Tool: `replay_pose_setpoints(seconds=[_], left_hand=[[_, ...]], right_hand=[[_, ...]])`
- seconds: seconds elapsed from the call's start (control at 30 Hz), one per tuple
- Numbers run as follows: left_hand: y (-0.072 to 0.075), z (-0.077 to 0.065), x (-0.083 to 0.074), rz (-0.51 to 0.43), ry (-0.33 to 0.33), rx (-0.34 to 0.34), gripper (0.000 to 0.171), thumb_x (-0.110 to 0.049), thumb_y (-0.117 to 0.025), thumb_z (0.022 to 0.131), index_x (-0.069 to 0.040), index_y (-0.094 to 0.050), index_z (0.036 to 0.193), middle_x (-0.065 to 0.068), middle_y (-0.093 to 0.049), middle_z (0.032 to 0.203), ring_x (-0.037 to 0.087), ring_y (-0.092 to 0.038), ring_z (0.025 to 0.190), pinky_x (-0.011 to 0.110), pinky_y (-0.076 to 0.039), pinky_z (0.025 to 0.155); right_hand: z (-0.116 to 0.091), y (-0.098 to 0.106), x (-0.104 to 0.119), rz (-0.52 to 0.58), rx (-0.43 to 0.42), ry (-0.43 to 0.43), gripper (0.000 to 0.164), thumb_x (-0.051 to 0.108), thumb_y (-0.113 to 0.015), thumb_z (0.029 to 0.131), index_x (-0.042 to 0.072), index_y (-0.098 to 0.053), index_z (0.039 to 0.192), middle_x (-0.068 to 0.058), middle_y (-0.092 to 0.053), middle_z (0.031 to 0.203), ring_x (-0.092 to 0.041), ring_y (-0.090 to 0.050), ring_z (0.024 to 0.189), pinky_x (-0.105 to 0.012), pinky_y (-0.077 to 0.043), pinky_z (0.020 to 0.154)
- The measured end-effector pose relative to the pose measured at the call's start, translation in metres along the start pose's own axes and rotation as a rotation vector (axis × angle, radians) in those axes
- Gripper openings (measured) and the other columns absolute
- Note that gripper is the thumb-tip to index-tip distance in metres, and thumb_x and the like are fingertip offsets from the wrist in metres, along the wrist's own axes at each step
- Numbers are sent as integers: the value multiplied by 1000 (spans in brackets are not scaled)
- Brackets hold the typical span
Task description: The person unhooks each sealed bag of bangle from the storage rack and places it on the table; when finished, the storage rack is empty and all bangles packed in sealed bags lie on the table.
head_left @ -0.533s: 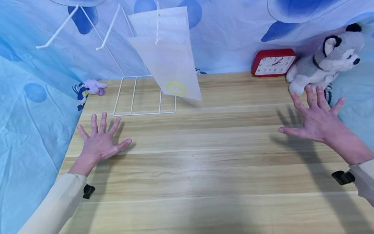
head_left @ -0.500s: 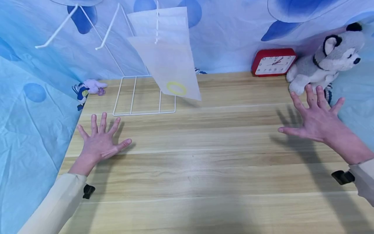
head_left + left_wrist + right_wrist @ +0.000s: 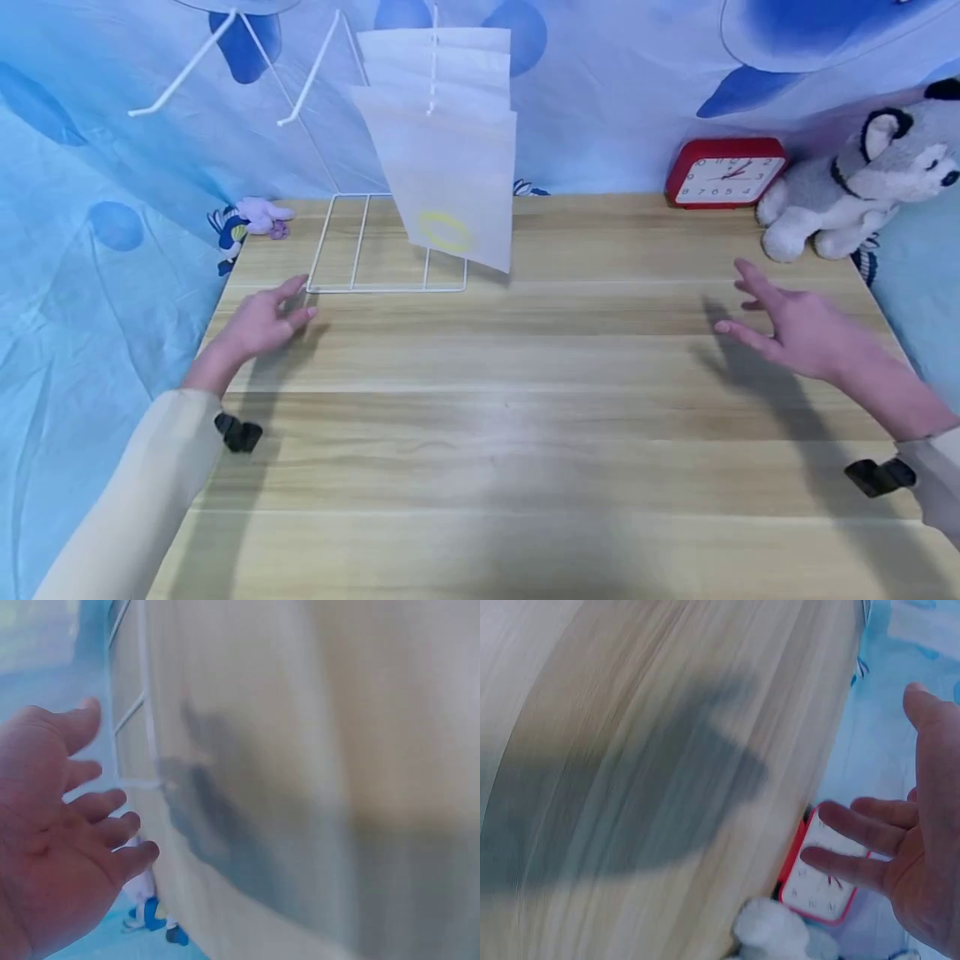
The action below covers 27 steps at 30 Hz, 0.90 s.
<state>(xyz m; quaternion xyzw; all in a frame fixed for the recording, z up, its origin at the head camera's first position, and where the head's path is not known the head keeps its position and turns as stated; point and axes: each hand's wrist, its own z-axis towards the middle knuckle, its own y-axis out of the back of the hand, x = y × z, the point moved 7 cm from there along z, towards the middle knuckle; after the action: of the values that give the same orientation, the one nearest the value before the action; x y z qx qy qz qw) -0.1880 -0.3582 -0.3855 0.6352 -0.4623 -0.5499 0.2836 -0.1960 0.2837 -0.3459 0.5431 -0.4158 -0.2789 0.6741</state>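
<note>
My left hand (image 3: 262, 323) hovers over the table's left side and holds nothing. Its fingers are relaxed and extend toward the front left corner of a white wire rack (image 3: 386, 290); whether they touch it I cannot tell. From one rack hook hang several thin whitish sheets (image 3: 453, 167), the front one marked with a yellow ring. On the right, my right hand (image 3: 810, 335) hangs in the air above the table, fingers loosely extended, holding nothing. In the right wrist view, that hand (image 3: 926, 862) partly covers the clock behind it.
A red clock (image 3: 726, 173) stands at the back right beside a grey-and-white plush dog (image 3: 847, 179). A small purple toy (image 3: 262, 217) lies at the back left corner. Two bare rack hooks (image 3: 187, 71) jut forward. Blue patterned cloth (image 3: 615, 92) encloses the wooden table (image 3: 510, 467).
Both hands have gone from widely spread fingers to a looser, turned pose. The left hand has moved slightly forward, toward the rack. The head view has shifted a little.
</note>
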Motion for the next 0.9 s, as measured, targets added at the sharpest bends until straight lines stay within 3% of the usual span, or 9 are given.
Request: replay_pose_setpoints(seconds=[0.17, 0.27, 0.43, 0.57, 0.7, 0.9], left_hand=[[7, 44, 16, -35, -25, 87, 85, -23, -62, 99, 3, -6, 158, 34, 2, 159, 56, 4, 143, 66, -2, 113], [3, 58, 27, -102, -12, 153, 91, -17, -64, 96, 1, 0, 158, 32, 12, 159, 53, 19, 141, 67, 8, 111], [-1, 63, 43, -186, 51, 229, 100, -20, -68, 95, -5, 8, 158, 26, 23, 159, 46, 30, 140, 67, 15, 108], [0, 64, 49, -198, 76, 258, 102, -27, -68, 96, -13, 12, 159, 23, 28, 158, 44, 34, 138, 70, 17, 105], [2, 67, 47, -148, 66, 272, 98, -31, -66, 97, -13, 6, 160, 26, 28, 157, 47, 34, 137, 74, 15, 103], [5, 74, 42, -32, 78, 274, 90, -33, -63, 99, -11, 0, 160, 29, 22, 158, 53, 27, 138, 79, 7, 101]], right_hand=[[0, -16, 18, 53, -39, 100, 85, 25, -79, 86, -7, -33, 150, -30, -65, 119, -36, -72, 78, -53, -56, 62], [0, -25, 29, 86, -25, 128, 87, 23, -81, 84, -7, -33, 150, -28, -66, 118, -33, -73, 79, -50, -58, 63], [4, -36, 41, 127, -25, 173, 88, 23, -83, 83, -7, -35, 150, -26, -69, 114, -26, -73, 73, -42, -59, 59], [7, -40, 41, 155, -15, 157, 88, 24, -83, 83, -7, -35, 149, -27, -69, 113, -24, -73, 70, -41, -59, 58], [15, -46, 43, 180, 21, 143, 87, 25, -82, 84, -7, -35, 150, -27, -68, 115, -25, -73, 74, -42, -59, 61], [34, -50, 54, 191, 36, 189, 85, 24, -83, 83, -6, -38, 149, -23, -69, 116, -25, -73, 81, -42, -59, 64]])
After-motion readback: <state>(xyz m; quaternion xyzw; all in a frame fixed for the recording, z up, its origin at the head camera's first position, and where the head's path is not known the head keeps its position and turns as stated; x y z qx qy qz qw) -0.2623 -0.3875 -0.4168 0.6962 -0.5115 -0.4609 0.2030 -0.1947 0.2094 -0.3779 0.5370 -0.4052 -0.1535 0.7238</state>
